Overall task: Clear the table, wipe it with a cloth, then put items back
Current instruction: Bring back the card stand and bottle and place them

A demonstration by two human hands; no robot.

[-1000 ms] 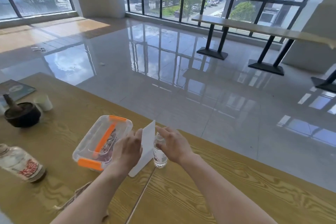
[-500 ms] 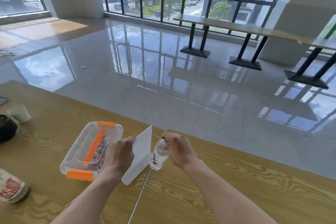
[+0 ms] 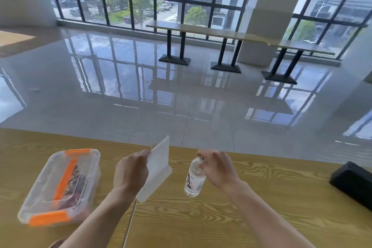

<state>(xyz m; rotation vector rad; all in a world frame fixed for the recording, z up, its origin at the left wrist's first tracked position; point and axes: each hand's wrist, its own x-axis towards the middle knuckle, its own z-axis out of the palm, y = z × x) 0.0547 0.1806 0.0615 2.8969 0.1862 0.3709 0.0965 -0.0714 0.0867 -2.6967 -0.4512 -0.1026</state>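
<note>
My left hand point(image 3: 130, 173) grips a white upright sign stand point(image 3: 158, 165) by its left edge, tilted above the wooden table point(image 3: 261, 191). My right hand point(image 3: 218, 167) holds a small clear water bottle point(image 3: 194, 181) by its cap end; the bottle hangs tilted just over the tabletop, a little right of the stand. A clear plastic box point(image 3: 60, 185) with orange clips and an orange handle sits on the table to the left of my left hand, with dark items inside.
A black box-like object point(image 3: 352, 183) lies at the table's right edge. A seam point(image 3: 130, 221) runs across the tabletop between my forearms. Beyond the far table edge is glossy tiled floor, with long bench tables point(image 3: 221, 34) by the windows.
The view has swung right; the bowl, cup and large bottle at left have left the frame. My right hand has carried the water bottle to the right, apart from the stand.
</note>
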